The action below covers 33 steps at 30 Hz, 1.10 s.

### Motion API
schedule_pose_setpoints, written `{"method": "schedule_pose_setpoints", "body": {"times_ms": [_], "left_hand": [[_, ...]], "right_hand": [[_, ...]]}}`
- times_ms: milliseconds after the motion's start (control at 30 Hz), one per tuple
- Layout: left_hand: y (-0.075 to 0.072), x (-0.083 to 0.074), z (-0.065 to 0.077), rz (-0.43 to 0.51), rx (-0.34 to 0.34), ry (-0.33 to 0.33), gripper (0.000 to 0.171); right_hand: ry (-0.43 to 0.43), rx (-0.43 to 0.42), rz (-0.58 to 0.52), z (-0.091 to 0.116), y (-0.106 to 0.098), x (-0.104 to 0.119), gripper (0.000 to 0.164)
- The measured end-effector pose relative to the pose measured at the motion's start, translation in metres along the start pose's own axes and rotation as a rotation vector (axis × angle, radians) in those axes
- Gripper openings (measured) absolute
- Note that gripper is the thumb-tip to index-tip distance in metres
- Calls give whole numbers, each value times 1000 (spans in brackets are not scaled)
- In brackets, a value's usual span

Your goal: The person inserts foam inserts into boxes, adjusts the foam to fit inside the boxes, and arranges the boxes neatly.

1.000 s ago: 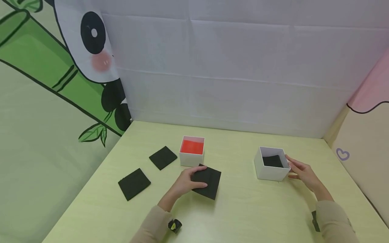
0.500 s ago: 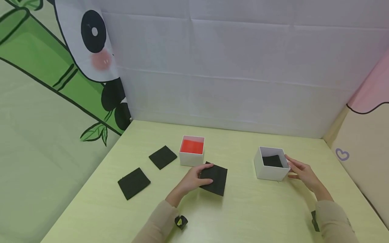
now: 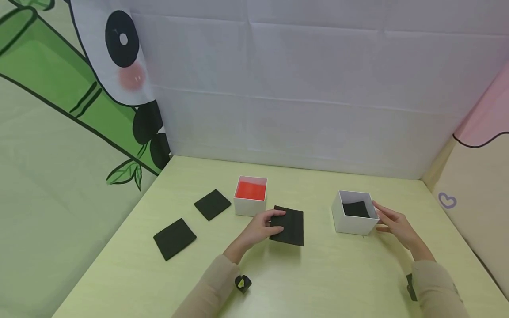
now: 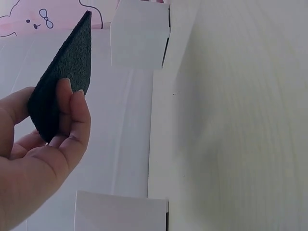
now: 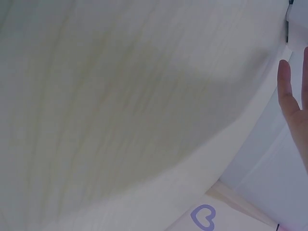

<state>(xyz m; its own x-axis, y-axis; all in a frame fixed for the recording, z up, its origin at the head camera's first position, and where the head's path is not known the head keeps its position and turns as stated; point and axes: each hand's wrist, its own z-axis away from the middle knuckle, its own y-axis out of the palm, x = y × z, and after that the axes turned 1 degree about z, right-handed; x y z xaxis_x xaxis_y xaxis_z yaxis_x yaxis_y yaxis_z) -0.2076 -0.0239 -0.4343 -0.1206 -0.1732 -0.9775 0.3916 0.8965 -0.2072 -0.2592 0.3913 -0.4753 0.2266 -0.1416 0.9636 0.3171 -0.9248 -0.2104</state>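
Observation:
My left hand [image 3: 259,227] pinches a thin, square black scouring pad [image 3: 293,227] by its left edge, holding it above the table between the two boxes. Seen from the left wrist, the pad [image 4: 72,57] has a rough, fibrous face, with thumb and fingers on opposite sides. At the right, a white open-topped box [image 3: 351,225] has a black pad [image 3: 355,209] inside. My right hand [image 3: 399,229] rests extended fingers against that box's right side. In the right wrist view only part of the hand [image 5: 298,120] shows, at the edge.
A second white box [image 3: 249,207] with a red sheet-like thing [image 3: 251,191] inside stands behind my left hand. Two more black pads [image 3: 212,204] lie flat on the table [image 3: 338,278] at the left. A white cloth backdrop [image 3: 298,88] rises behind the table.
My left hand has moved right and slightly away from me with the pad, which has turned squarer to the view. The right hand and both boxes have stayed in place.

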Motion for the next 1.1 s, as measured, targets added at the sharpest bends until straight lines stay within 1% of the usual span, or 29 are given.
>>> {"method": "schedule_pose_setpoints", "body": {"times_ms": [100,267,333,433,533,600,767,900,1100], "left_hand": [[2,9,-9,30,-4,0,41],[8,6,-17,27,-10,8,42],[11,2,-19,29,-3,17,43],[17,-12,-17,44,7,28,42],[23,-23,-16,55,-2,32,39],[27,-20,-20,54,-18,26,37],[36,-3,-38,54,-51,35,30],[43,-4,-43,33,-55,69,26],[51,-7,-51,4,-58,50,28]], "right_hand": [[5,-3,1,0,0,0,38],[19,-14,18,1,-1,0,38],[27,-20,23,1,-2,0,38],[38,-27,25,1,-3,0,38],[33,-25,25,2,-4,0,38],[28,-21,25,2,-5,-1,39],[24,-14,26,1,-5,-1,39],[34,-28,32,4,-2,0,39],[52,-46,45,11,4,2,39]]}}
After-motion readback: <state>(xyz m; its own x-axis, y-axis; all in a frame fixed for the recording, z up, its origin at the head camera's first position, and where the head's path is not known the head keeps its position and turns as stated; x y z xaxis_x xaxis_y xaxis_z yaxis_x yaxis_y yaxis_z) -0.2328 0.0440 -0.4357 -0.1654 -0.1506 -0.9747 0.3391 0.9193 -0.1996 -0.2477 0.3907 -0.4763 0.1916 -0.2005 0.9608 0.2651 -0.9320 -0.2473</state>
